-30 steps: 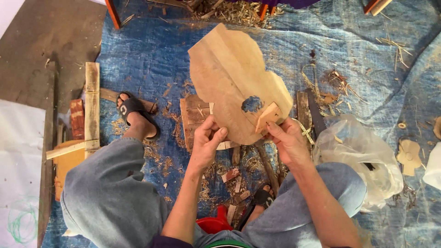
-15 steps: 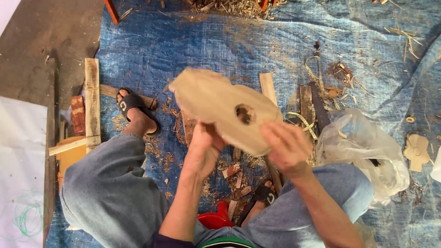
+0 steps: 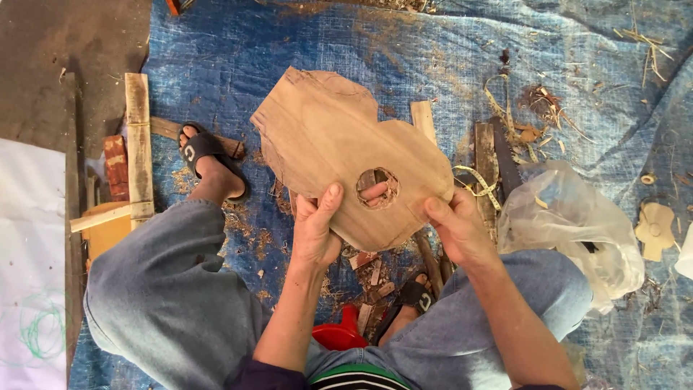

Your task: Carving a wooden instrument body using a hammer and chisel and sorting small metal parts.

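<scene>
I hold a flat, curvy-edged wooden board (image 3: pixel 325 137) with a round hole (image 3: pixel 377 188) cut through it, above my knees. My left hand (image 3: pixel 315 230) grips its near edge, thumb on top. My right hand (image 3: pixel 456 227) grips the near right edge, and a fingertip shows through the hole from below. The board lies nearly flat, facing up at me.
A blue tarp (image 3: pixel 433 58) strewn with wood chips and shavings covers the floor. Wooden slats (image 3: pixel 137 144) lie at left, a clear plastic bag (image 3: pixel 570 224) at right, a small wooden cutout (image 3: pixel 654 230) far right. My sandalled feet (image 3: pixel 209 162) rest on the tarp; a red object (image 3: pixel 343 336) sits between my legs.
The board has turned from upright to tilted and now lies flat and face up. The small wooden block seen at the hole a second ago is no longer in my right hand.
</scene>
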